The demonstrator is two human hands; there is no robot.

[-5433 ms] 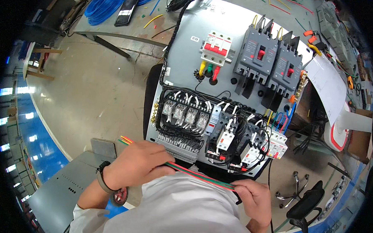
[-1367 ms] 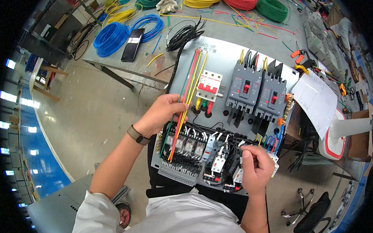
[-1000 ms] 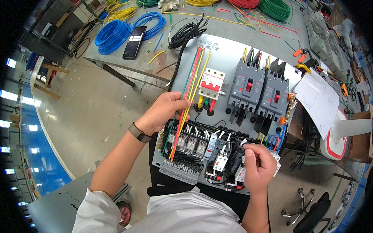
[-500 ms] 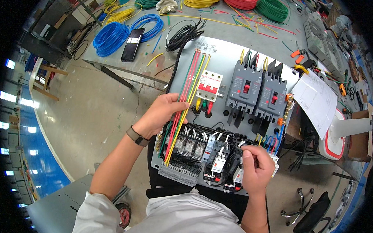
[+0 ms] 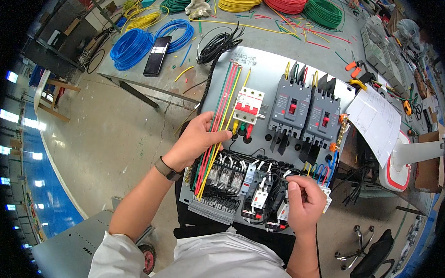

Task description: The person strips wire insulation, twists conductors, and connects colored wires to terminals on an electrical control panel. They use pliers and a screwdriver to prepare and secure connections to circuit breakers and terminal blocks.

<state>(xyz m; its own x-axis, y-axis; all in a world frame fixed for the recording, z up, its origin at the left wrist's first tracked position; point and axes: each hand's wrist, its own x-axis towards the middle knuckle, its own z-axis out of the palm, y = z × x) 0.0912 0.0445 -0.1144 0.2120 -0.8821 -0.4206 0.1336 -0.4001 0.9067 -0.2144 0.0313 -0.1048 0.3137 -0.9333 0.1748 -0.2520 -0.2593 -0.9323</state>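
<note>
A bundle of long green, red and yellow wires runs up the left side of a metal mounting plate, from a grey terminal block at its near edge. My left hand is closed around the wires about midway, its thumb across them. Beside the wires sits a white breaker with red levers. My right hand pinches what looks like a thin black wire near the contactors; its fingertips partly hide it. Clear relays stand between the hands.
Two large dark-grey breakers fill the plate's far right, with paper sheets beside it. On the bench lie blue wire coils, a phone, black wires, a glove and orange-handled cutters. A chair stands at right.
The upper ends of the coloured wires have shifted left, with one yellow wire now apart from the others. My left thumb has moved slightly right and down. My right hand is nearly still.
</note>
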